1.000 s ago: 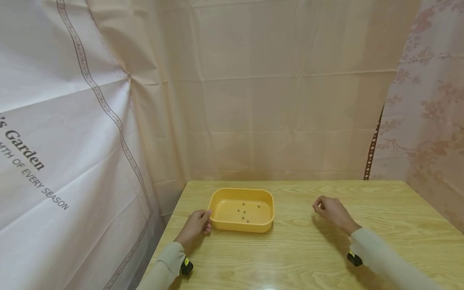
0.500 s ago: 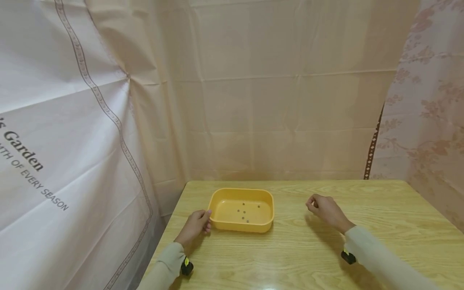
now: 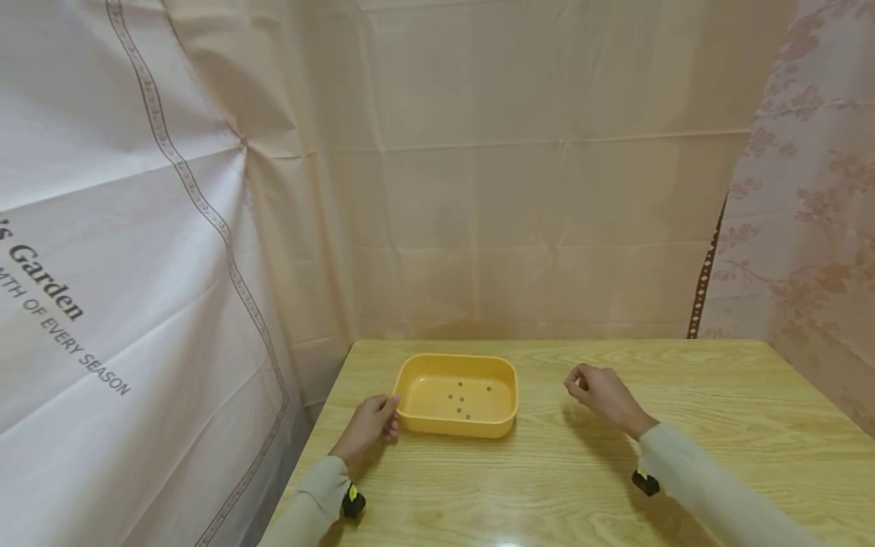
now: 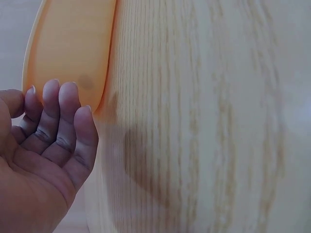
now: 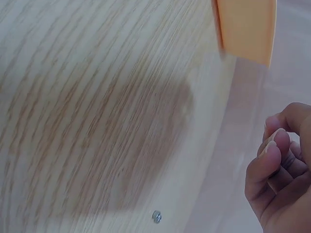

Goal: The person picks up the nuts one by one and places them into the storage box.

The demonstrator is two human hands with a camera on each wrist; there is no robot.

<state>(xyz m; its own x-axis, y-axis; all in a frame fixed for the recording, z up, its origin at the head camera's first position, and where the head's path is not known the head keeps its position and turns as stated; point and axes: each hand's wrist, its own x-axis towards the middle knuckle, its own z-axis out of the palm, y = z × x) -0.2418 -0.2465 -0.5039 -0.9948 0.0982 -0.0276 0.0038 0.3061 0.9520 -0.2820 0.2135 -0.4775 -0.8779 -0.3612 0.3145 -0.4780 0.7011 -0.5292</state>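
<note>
1. Fingertips of the right hand (image 3: 601,393) are curling inward and pressing together as if pinching, but whatever might be between them is too small to make out in the head view or the right wrist view.
2. Blur is softening the right wrist view; only 1 small metal nut (image 5: 156,216) is lying sharp on the wooden table (image 3: 718,395), apart from the curled right fingers (image 5: 272,160).
3. The yellow tray (image 3: 456,395) is sitting near the table's far left corner, and only a strip of its outer wall is showing in each wrist view.
4. About 6 small dark pieces (image 3: 461,401) are lying scattered on the tray's floor; they are too tiny to identify.
5. The left hand (image 3: 369,427) is resting on the table at the tray's left end, its fingers (image 4: 65,121) loosely bent and together, their tips touching the tray's rim (image 4: 68,53) without wrapping it.
6. The right hand is hovering over the table to the right of the tray, near it but not touching.
</note>
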